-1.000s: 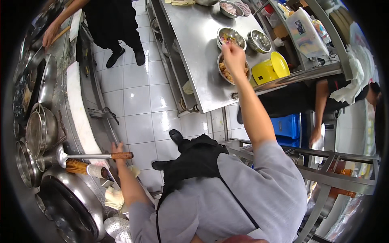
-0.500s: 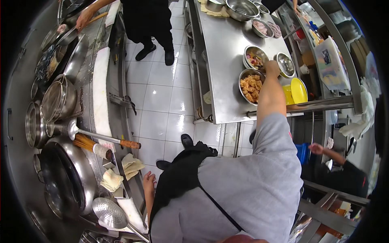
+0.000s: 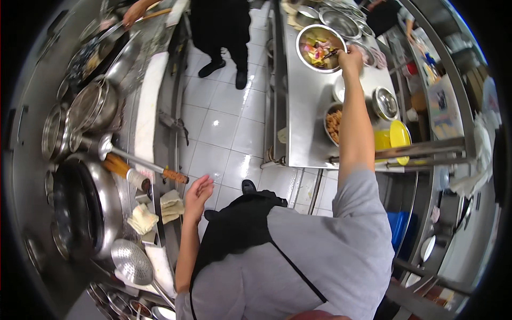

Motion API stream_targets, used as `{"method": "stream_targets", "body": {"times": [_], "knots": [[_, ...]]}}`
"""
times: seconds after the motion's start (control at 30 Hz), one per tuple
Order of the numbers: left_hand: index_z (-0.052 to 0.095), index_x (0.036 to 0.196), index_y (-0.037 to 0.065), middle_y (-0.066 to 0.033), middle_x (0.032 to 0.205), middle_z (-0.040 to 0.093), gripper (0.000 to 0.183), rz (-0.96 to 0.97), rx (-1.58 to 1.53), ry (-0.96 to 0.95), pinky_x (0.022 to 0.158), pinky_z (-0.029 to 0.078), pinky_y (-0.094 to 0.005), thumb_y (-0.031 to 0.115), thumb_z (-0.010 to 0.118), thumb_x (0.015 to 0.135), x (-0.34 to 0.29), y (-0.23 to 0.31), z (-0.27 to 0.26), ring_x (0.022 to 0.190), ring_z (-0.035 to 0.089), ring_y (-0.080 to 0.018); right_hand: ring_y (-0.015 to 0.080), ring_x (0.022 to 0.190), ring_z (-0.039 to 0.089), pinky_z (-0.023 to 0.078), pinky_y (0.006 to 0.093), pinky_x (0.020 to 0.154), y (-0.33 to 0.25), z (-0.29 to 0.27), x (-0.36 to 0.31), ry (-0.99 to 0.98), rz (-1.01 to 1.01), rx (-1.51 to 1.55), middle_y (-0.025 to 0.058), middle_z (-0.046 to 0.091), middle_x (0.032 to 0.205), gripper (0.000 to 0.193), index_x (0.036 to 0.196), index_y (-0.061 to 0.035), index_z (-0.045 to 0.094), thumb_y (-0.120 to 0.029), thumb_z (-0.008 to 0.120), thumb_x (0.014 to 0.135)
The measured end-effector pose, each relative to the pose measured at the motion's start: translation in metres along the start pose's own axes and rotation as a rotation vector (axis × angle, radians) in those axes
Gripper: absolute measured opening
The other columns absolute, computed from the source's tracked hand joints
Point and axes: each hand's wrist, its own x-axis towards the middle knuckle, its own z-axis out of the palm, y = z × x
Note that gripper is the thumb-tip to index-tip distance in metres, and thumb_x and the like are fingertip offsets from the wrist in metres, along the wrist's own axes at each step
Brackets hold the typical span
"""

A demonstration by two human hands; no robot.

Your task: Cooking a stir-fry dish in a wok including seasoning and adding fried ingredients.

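At the upper right of the frame, the right hand (image 3: 350, 55) is seen closed on a thin utensil (image 3: 332, 53), whose tip is dipped into a large steel bowl (image 3: 320, 47) of mixed chopped food on the steel counter (image 3: 306, 122). Lower left of centre, the left hand (image 3: 198, 193) is held open with fingers loosely spread, gripping nothing, just beside a wooden ladle handle (image 3: 175, 175) and folded cloths (image 3: 170, 205).

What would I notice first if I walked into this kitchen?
Probably the right hand stretched far out over a big steel bowl of colourful chopped food on the steel counter. The left hand hangs open near a ladle's wooden handle, beside a large wok.
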Motion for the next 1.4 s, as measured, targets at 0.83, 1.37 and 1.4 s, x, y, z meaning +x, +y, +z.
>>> {"method": "stream_targets", "body": {"times": [0.83,1.37,1.4], "knots": [[0.059,0.074,0.005,0.0009,0.07,0.059,0.016,0.312,-0.518,1.013,0.058,0.046,-0.0224,0.015,0.063,0.086,-0.275,-0.027,-0.052,0.063,0.054,-0.0054,-0.0002,0.055,0.04,0.028,0.0182,0.048,-0.246,-0.043,-0.549,-1.84,-0.405,0.831,-0.0069,0.051,0.064,0.009,0.086,-0.0009,0.058,-0.005,0.065,0.083],[0.065,0.078,0.004,0.0059,0.063,0.054,0.008,0.461,-0.615,1.684,0.05,0.032,-0.0192,0.01,0.06,0.079,-0.54,-0.095,-0.095,0.055,0.043,-0.0019,0.009,0.055,0.053,0.043,0.0232,0.051,-0.368,-0.125,-0.845,-2.107,-1.303,0.844,0.0072,0.062,0.068,0.023,0.086,0.0005,0.066,-0.022,0.06,0.088],[0.063,0.073,0.005,0.0063,0.06,0.051,0.009,0.477,-0.656,1.752,0.049,0.03,-0.0202,0.01,0.059,0.079,-0.541,-0.106,-0.094,0.053,0.041,-0.002,0.0139,0.057,0.057,0.045,0.027,0.055,-0.381,-0.128,-0.865,-2.046,-1.425,0.814,0.0104,0.063,0.07,0.022,0.086,-0.0004,0.066,-0.022,0.061,0.086]]}}
